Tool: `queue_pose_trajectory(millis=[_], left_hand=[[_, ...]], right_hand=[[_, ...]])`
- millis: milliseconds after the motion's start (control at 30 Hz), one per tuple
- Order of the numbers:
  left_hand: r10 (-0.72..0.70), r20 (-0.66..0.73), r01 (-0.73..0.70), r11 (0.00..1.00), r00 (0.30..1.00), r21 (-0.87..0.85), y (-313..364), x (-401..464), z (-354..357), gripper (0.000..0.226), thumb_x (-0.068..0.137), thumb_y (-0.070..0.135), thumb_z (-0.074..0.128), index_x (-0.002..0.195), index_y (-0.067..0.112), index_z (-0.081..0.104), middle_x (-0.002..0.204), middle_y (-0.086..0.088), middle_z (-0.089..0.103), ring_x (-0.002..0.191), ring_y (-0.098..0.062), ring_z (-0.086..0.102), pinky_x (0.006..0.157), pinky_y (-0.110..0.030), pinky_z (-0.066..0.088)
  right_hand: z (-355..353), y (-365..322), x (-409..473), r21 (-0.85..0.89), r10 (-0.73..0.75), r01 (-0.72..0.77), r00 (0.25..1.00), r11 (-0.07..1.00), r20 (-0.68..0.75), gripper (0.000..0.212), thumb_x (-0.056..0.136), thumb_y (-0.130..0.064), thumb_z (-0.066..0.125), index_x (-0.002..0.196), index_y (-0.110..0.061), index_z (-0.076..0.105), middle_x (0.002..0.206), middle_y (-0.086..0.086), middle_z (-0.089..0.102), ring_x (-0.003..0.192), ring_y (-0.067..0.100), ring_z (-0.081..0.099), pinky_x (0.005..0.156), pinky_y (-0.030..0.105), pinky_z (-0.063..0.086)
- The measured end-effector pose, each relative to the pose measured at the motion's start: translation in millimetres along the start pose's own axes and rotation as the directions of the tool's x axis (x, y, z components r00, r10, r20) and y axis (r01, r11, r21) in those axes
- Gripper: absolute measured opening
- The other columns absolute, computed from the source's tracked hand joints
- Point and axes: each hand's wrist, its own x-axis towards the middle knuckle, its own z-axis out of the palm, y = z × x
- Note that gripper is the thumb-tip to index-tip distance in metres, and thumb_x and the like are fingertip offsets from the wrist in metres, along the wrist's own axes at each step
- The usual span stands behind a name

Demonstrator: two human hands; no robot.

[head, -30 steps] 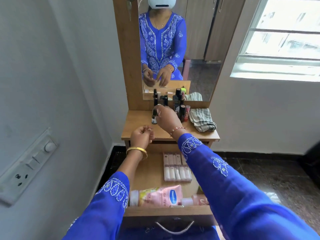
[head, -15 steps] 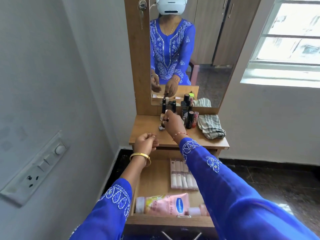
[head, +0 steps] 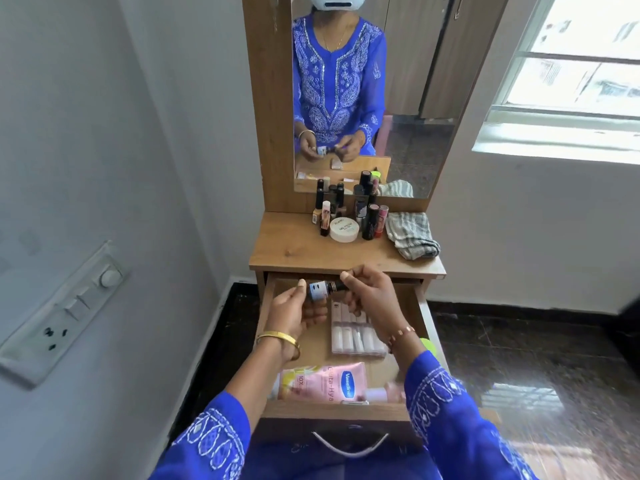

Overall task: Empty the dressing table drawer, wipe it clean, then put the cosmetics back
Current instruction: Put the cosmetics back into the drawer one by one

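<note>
Lying sideways between both hands (head: 341, 304): bottle (head: 320, 290)

both sleeves are bright blue with white stitched embroidery, oval loops on the left sleeve (head: 211, 441), crosshatch and diamond shapes on the right sleeve (head: 446, 403). a plain gold bangle (head: 278, 339) circles the left wrist; a thin rose-gold bracelet (head: 401, 332) with small links sits on the right wrist. in the mirror (head: 415, 98), the same blue tunic shows dense white paisley and floral work down the front around a v-neck, with a white headset on the head.
</note>
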Motion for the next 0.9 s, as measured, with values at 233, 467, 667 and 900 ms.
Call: queue_pose_trajectory(millis=[233,467,667,900], left_hand=[[-0.079,0.09,0.081,0.996,0.993,-0.022,-30.3,-18.6,8.2,0.022,0.093,0.023,0.05,0.081,0.008,0.062,0.06,-0.006,0.067,0.047,-0.011,0.063,0.047,-0.02,0.053],[-0.183,0.151,0.16,0.975,0.972,0.152,-64.7,-23.4,20.5,0.014,0.092,0.004,0.049,0.094,0.007,0.063,0.082,-0.011,0.066,0.065,-0.017,0.062,0.06,-0.025,0.053],[-0.231,0.036,0.219,0.955,0.972,0.199,-70.9,-19.5,14.0,0.018,0.092,0.006,0.045,0.09,0.007,0.063,0.078,-0.011,0.065,0.067,-0.019,0.062,0.061,-0.026,0.05],[-0.269,0.034,0.261,0.953,0.963,0.155,-72.0,-18.0,11.4,0.021,0.093,0.009,0.045,0.082,0.009,0.063,0.078,-0.011,0.065,0.067,-0.019,0.061,0.06,-0.026,0.049]], right_hand=[[-22.6,4.0,-17.8,-0.065,0.067,-0.066,0.998,0.996,0.004,0.011,0.087,-0.012,0.062,0.078,-0.009,0.056,0.052,0.005,0.058,0.035,0.008,0.05,0.036,0.017,0.042],[-54.7,20.8,-29.0,-0.495,0.098,-0.101,0.995,0.863,-0.032,0.007,0.084,-0.004,0.064,0.084,-0.003,0.057,0.064,0.007,0.062,0.044,0.011,0.056,0.042,0.02,0.051],[-69.0,44.5,-32.7,-0.854,0.081,-0.134,0.991,0.502,-0.108,0.009,0.084,-0.009,0.061,0.093,-0.006,0.059,0.09,0.009,0.064,0.076,0.024,0.063,0.066,0.035,0.057],[-66.3,56.6,-39.9,-0.979,0.099,-0.03,0.995,0.2,-0.011,0.014,0.083,-0.01,0.061,0.094,-0.015,0.067,0.096,0.006,0.068,0.084,0.023,0.065,0.071,0.026,0.049]])
